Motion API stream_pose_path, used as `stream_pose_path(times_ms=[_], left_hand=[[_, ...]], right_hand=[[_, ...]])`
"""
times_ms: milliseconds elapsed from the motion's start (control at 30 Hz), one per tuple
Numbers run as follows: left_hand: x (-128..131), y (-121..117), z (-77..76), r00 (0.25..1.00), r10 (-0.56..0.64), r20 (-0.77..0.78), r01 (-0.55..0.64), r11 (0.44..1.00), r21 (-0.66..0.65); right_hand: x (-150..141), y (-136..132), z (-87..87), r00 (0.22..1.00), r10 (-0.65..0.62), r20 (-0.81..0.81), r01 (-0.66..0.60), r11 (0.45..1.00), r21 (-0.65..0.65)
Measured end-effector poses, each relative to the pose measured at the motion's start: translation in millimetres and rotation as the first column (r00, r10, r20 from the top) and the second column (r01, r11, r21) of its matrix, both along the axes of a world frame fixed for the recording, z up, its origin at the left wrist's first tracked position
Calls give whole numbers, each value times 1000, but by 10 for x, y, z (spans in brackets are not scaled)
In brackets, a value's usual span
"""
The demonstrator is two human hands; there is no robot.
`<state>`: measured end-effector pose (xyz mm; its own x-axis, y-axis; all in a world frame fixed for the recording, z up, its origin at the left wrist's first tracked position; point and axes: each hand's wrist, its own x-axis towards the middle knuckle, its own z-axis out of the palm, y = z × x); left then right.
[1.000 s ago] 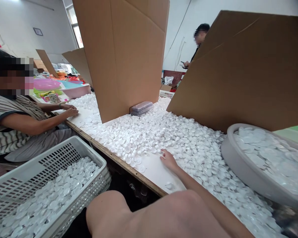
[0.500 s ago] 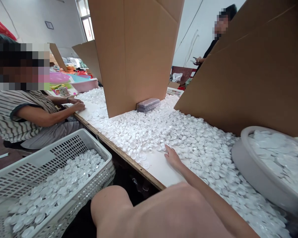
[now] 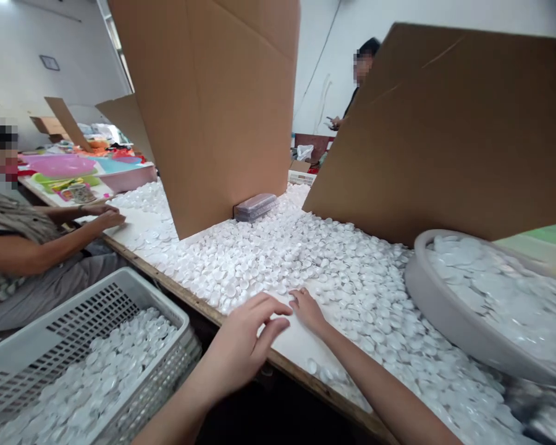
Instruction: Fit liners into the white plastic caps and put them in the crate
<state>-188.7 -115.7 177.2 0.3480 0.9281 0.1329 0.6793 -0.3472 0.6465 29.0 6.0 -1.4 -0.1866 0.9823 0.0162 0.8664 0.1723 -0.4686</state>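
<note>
Both hands are over the near side of the table. The white discs lie in a broad loose layer on the tabletop, directly beyond the fingertips of both hands and running along the outer side of the right forearm. Right hand is the nearer of the two: palm down at the margin of the layer, fingers bent and close to the nearest discs; contact or a grasped piece cannot be told. Left hand is raised by the wooden edge, thumb and fingers curved toward each other with a narrow gap, no disc visible in it; its fingertips point across toward the right hand, near but apart. Discs are round and lie at mixed tilts, so no common long axis. A few stray discs sit on the near side of the right wrist, by the edge. Slatted basket, part filled with similar discs, stands left of the left forearm; a large basin, heaped with more white pieces, stands well to the right.
</note>
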Motion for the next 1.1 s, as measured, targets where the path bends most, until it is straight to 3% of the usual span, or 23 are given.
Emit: stream_pose_path(times_ms=[133,200,267,367,433,533,633,700,833,900,1000,1100], left_hand=[[212,558,-841,891,36,-454,-123,979,-164],[227,678,-1236,866,47,-498,-154,972,-175],[216,736,-1465,872,66,-485,-179,965,-190],[217,807,-1523,891,82,-446,-191,960,-205],[242,870,-1478,924,71,-375,-160,965,-210],[327,969,-1425,988,46,-146,-82,964,-252],[479,1036,-1406,987,84,134,-40,952,-302],[605,1060,-1390,969,106,223,-52,970,-237],[800,1065,-1368,992,-2,128,-2,1000,30],[831,1054,-1403,997,-56,45,53,997,58],[819,1036,-1524,995,-93,25,92,994,53],[817,1054,-1666,993,-82,84,80,996,32]], right_hand=[[48,-32,59,989,-3,-145,11,999,53],[52,-42,101,964,-52,-261,51,999,-12],[46,-52,125,913,-136,-385,57,976,-211],[51,-78,100,871,-217,-441,-8,890,-455],[78,-105,58,895,-208,-395,5,889,-458],[144,-139,28,916,-202,-346,55,919,-389],[208,-136,93,883,-263,-389,106,919,-380],[229,-123,178,822,-343,-454,138,894,-426],[195,-131,307,633,-482,-605,17,791,-612],[158,-149,309,571,-493,-656,-28,787,-616],[121,-165,255,559,-491,-668,18,812,-583],[124,-156,199,578,-503,-643,39,804,-593]])
